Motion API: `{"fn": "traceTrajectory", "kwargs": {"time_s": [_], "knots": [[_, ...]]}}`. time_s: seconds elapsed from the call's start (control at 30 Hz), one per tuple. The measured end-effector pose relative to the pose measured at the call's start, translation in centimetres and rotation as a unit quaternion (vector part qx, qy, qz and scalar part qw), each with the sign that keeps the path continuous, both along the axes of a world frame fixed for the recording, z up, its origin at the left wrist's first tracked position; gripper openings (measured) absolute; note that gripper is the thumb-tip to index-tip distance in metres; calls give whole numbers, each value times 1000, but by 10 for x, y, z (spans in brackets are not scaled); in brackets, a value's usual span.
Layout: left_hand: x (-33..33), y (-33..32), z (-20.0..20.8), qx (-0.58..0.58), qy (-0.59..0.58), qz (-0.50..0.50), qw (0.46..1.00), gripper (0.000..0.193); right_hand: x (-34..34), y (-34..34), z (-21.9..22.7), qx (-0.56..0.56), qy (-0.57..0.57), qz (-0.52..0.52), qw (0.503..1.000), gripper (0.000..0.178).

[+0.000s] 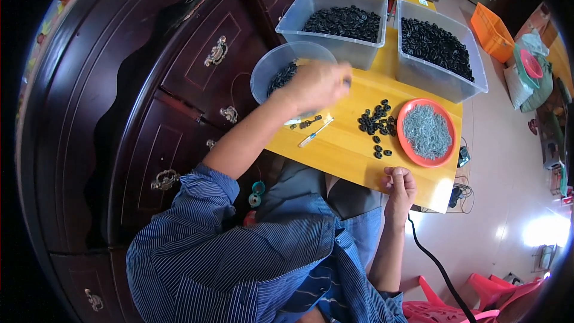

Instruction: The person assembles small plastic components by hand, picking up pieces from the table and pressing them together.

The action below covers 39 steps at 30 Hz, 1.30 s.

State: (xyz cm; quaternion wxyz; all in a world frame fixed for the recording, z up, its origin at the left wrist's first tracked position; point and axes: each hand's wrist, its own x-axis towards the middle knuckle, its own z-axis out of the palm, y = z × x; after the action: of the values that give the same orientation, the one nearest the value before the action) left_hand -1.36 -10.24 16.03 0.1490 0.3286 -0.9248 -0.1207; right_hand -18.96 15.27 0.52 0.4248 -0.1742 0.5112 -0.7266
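- The left hand [317, 84], over the round tub [259, 78], pinched a small dark piece [347, 81].
- The right hand [399, 183] bunched its fingers; their contents I couldn't tell.
- Black oval parts [376, 123] lay beside the orange plate [451, 141].

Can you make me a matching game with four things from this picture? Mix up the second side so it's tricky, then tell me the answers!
Column one
1. Round plate
2. Thin tool
3. Bigger cluster of black pieces
4. Right hand

Column two
A. At the near edge of the yellow table
B. Just left of the heaped grey pieces
C. Orange-red in colour
D. Lying on the near side of the round tub

Right pairs: 1-C, 2-D, 3-B, 4-A
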Motion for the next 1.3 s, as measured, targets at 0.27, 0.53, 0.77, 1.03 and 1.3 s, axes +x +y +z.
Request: {"fn": "traceTrajectory", "kwargs": {"time_s": [0.27, 0.53, 0.77, 1.03, 1.3], "knots": [[-16, 21, -28, 15, 97, -24, 995, 45, -4, -3, 1, 22, -2, -6, 1000, 15], [-32, 96, -125, 144, 43, -140, 979, 26, -12, -7, -6, 30, -5, 15, 999, 16], [-49, 108, -144, 97, 68, -141, 983, 31, -11, -6, -5, 30, 2, 20, 999, 17], [-50, 115, -140, 153, 89, -105, 979, 20, -10, -5, -8, 24, 5, 23, 999, 17], [-51, 110, -154, 71, 79, -138, 985, 20, -10, -7, -10, 34, 18, 17, 999, 17]]}}
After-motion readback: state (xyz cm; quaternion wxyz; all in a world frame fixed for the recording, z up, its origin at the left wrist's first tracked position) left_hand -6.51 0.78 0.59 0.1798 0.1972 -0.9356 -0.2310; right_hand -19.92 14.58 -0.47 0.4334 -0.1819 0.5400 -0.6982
